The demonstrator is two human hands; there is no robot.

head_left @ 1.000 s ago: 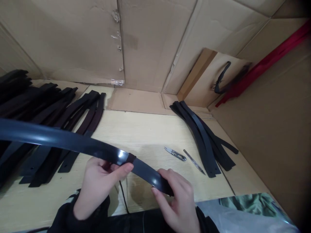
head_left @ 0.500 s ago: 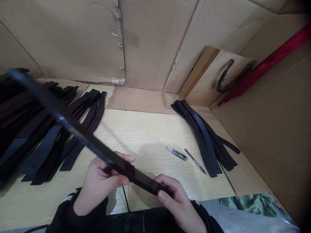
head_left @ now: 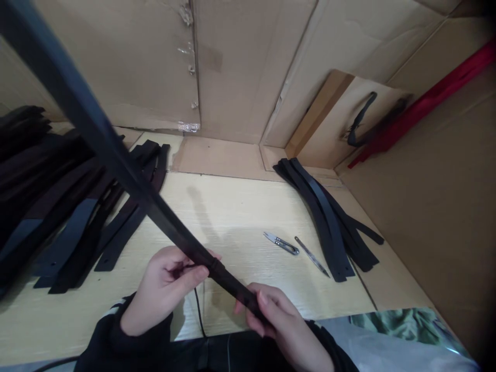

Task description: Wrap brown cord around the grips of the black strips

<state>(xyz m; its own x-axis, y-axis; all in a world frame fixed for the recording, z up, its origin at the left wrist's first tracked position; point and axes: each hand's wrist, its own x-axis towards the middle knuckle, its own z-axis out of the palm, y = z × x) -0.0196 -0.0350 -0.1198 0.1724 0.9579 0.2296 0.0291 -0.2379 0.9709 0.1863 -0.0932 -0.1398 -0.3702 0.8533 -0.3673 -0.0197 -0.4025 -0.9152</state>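
One pale table [head_left: 232,201]. Heap [head_left: 73,227] at left, bundle [head_left: 327,222] at right: black strips, overlapped, no sure count. One strip [head_left: 124,173] held above table, running through both hands; long axis diagonal, lower right to upper left, far end out of view. Right hand [head_left: 277,315]: fingers curled closed around its near end. Left hand [head_left: 166,281]: thumb and fingers pinching it beside one band [head_left: 217,267]. Two tools on table: snips [head_left: 281,244], slimmer blade [head_left: 312,257].
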